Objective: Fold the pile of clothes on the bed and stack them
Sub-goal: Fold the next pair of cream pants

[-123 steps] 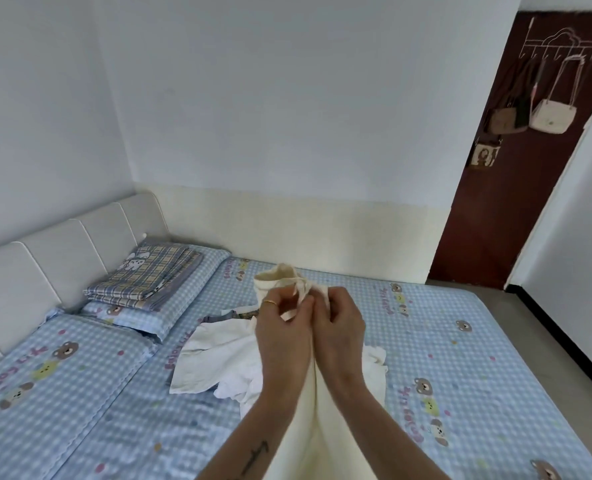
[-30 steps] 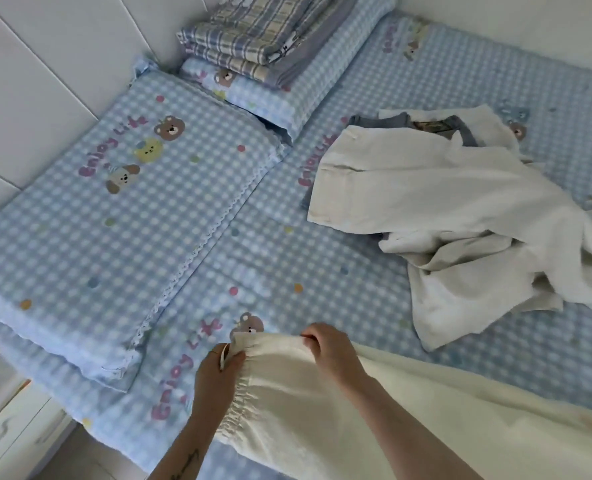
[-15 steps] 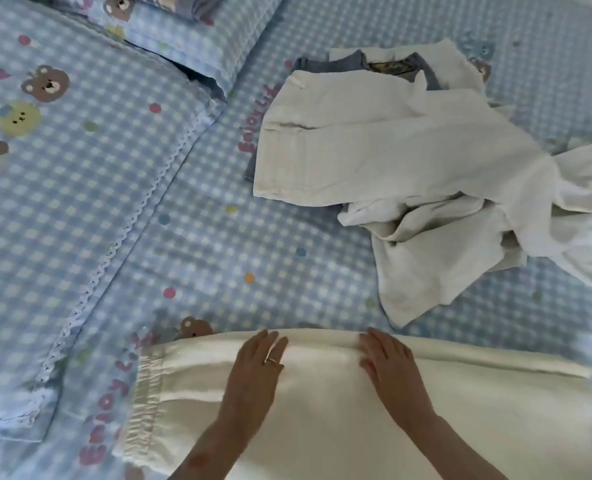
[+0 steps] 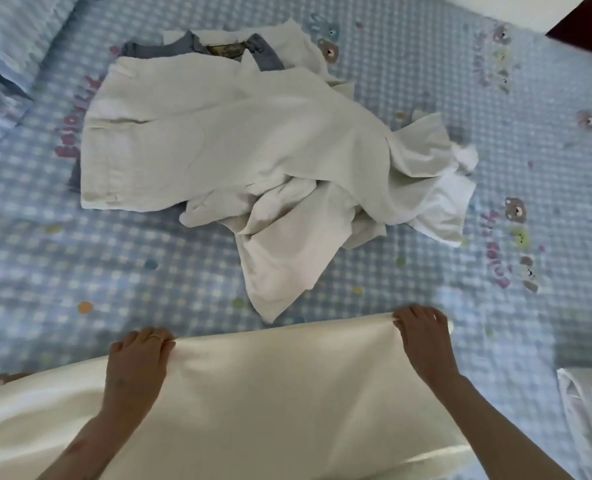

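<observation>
Trousers [image 4: 270, 393], cream in colour, lie spread across the near part of the bed [image 4: 80, 265], running from the lower left edge of the head view toward the right. I note that both of my hands are on their far edge. My left hand [image 4: 137, 368] sits at the left part of that edge, fingers curled over the fold and gripping the cloth; a ring shows on one finger. My right hand [image 4: 424, 337] sits further right along the same edge, at what appears to be the end of the cloth, fingers curled down and pinching it. Between the two hands the edge runs taut and slightly raised, with soft creases fanning below it.

Beyond the trousers, near the middle of the bed, I record the pile of clothes [image 4: 253, 161]: mostly white and off-white pieces, crumpled on the right and lying flatter on the left. One loose white flap hangs down toward the trousers and ends just short of their edge, not touching it. A grey-blue garment [image 4: 266, 57] shows from under the far side of the pile.

The bed carries a blue checked sheet with bears and pink lettering. A pillow [image 4: 7, 46] in the same print sits at the upper left. More white cloth [image 4: 588, 420] lies at the lower right edge.
</observation>
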`<state>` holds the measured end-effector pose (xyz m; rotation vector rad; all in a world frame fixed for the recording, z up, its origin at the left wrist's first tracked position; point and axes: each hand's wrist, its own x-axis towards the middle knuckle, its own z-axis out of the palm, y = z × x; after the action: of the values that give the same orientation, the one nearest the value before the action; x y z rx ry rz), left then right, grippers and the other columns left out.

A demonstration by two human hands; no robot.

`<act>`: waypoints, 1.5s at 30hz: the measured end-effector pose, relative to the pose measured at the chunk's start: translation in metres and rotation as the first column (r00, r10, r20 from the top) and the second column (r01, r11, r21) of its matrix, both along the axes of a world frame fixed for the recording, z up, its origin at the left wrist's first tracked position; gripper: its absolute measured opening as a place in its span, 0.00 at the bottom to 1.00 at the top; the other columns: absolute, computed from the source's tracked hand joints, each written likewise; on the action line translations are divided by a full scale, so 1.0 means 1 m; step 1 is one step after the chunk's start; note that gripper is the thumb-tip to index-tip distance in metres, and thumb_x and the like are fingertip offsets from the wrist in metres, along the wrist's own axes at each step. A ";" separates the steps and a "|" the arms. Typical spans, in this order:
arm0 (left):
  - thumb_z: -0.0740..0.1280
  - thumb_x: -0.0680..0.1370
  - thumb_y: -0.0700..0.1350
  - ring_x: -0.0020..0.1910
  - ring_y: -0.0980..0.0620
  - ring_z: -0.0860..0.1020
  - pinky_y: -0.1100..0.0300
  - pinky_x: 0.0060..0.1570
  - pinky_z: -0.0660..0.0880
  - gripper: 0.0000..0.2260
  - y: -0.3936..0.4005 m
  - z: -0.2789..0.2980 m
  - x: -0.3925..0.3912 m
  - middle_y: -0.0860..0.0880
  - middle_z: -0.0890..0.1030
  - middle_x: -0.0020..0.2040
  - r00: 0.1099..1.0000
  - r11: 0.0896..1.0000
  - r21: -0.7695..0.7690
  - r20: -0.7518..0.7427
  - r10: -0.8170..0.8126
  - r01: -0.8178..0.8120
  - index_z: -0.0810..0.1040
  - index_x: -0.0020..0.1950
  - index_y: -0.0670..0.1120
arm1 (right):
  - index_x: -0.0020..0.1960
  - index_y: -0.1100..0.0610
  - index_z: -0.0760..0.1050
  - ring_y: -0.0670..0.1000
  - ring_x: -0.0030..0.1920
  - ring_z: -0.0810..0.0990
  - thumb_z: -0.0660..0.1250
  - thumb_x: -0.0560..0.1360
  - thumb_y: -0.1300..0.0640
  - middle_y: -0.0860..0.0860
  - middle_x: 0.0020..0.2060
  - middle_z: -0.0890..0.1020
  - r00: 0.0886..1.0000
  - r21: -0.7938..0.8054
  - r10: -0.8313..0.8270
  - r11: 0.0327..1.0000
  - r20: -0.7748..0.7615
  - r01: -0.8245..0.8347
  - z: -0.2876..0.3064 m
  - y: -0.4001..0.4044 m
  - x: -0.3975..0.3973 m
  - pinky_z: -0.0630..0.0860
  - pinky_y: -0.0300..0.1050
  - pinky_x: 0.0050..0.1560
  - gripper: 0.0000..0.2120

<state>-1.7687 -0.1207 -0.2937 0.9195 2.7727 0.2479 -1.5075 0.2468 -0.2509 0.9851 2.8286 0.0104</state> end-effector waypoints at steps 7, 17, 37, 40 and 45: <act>0.49 0.81 0.45 0.72 0.45 0.59 0.52 0.69 0.55 0.19 0.070 -0.007 0.134 0.41 0.69 0.70 0.891 0.872 0.188 -0.072 -0.448 0.453 0.71 0.66 0.38 | 0.74 0.64 0.60 0.61 0.72 0.64 0.50 0.79 0.47 0.63 0.72 0.64 0.960 0.053 -0.273 0.960 -0.062 0.276 -0.021 -0.010 0.055 0.57 0.64 0.70 0.29; 0.57 0.75 0.59 0.76 0.44 0.53 0.46 0.71 0.52 0.31 0.145 -0.054 0.209 0.41 0.59 0.76 0.881 0.880 -0.057 0.087 -0.466 0.471 0.63 0.74 0.42 | 0.75 0.56 0.59 0.55 0.75 0.57 0.45 0.78 0.45 0.55 0.75 0.59 0.989 -0.097 -0.137 0.985 0.061 0.143 -0.080 0.042 0.102 0.51 0.63 0.72 0.29; 0.46 0.80 0.60 0.75 0.44 0.56 0.49 0.71 0.53 0.30 -0.044 0.010 0.188 0.41 0.57 0.76 0.995 0.987 -0.148 0.085 -0.045 0.057 0.55 0.76 0.42 | 0.72 0.60 0.62 0.51 0.77 0.50 0.41 0.81 0.45 0.59 0.73 0.64 0.970 -0.241 0.149 0.951 -0.194 -0.194 -0.038 -0.137 0.052 0.55 0.63 0.69 0.28; 0.48 0.80 0.59 0.74 0.42 0.59 0.46 0.71 0.57 0.30 -0.058 -0.001 0.156 0.39 0.59 0.75 0.996 0.987 -0.159 0.086 -0.019 0.033 0.61 0.74 0.40 | 0.74 0.55 0.62 0.56 0.74 0.59 0.50 0.79 0.45 0.55 0.75 0.60 0.872 -0.269 0.445 0.831 -0.204 -0.487 -0.043 -0.216 -0.014 0.57 0.64 0.68 0.26; 0.49 0.80 0.59 0.73 0.42 0.62 0.44 0.68 0.61 0.28 -0.184 -0.012 0.116 0.41 0.62 0.75 0.996 0.964 -0.255 0.038 0.083 -0.070 0.65 0.73 0.42 | 0.74 0.53 0.63 0.54 0.75 0.60 0.51 0.76 0.44 0.50 0.76 0.58 0.874 -0.242 0.485 0.852 0.034 -0.464 -0.075 -0.197 -0.057 0.57 0.65 0.70 0.28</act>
<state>-1.6524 -0.3051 -0.3057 0.7339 2.7154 -0.0716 -1.5646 0.0496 -0.3261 0.2133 2.8235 -0.2016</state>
